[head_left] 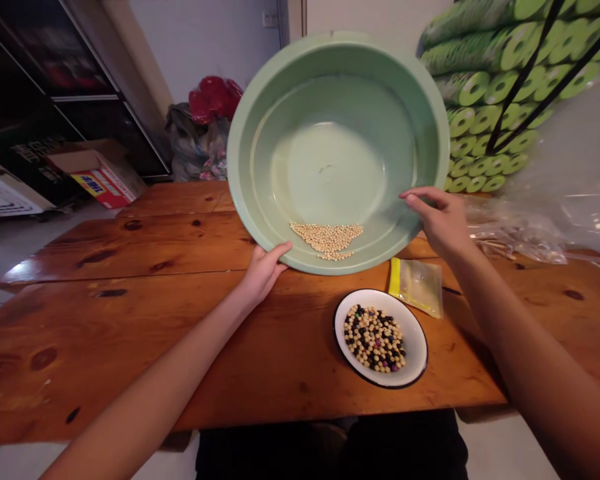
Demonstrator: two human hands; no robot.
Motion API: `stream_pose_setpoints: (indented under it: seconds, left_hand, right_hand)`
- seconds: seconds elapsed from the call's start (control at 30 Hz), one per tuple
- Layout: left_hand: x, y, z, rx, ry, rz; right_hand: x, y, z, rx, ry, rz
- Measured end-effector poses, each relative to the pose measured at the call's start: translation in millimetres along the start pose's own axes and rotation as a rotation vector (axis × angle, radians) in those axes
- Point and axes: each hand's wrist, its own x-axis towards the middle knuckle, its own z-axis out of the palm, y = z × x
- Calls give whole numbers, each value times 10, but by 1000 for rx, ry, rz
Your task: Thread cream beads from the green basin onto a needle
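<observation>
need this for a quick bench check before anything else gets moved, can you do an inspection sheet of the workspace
surface: wooden table, dark knots, pale marks at lower left
job's things: green basin held up, tilted, pale beans gathered at its low side; white bowl on the table with mixed pale and dark beans
clutter: small clear bag with yellow edge beside the bowl; clear plastic at right
grippers: left grip holds the basin's lower rim; right grip touches its right side, firmness unclear
cables: nothing seen
surroundings: stacked green rolls, open cardboard box, red bag
</observation>
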Motion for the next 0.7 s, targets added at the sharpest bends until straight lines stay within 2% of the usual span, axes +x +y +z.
stream_pose_setpoints:
  seconds: [0.17,0.3,0.43,0.53,0.63,0.7]
  left_hand:
    - [33,27,16,-25,-15,8]
    - [78,54,47,-61,-63,-28]
    - [135,117,-41,-34,-100,-27]
    - [174,147,-171,60,-89,44]
    - [208,109,-255,252,-69,149]
    - [246,51,-243,432,-105,188]
  right_hand:
    - [-34,-91,99,-62,162,19]
    - [27,-75,35,-89,269,53]
    - [176,83,-182,-132,368,121]
    - [304,271,-395,-197,477,198]
    - [394,445,-620,-276,610,223]
    - [421,533,-754,-322,674,213]
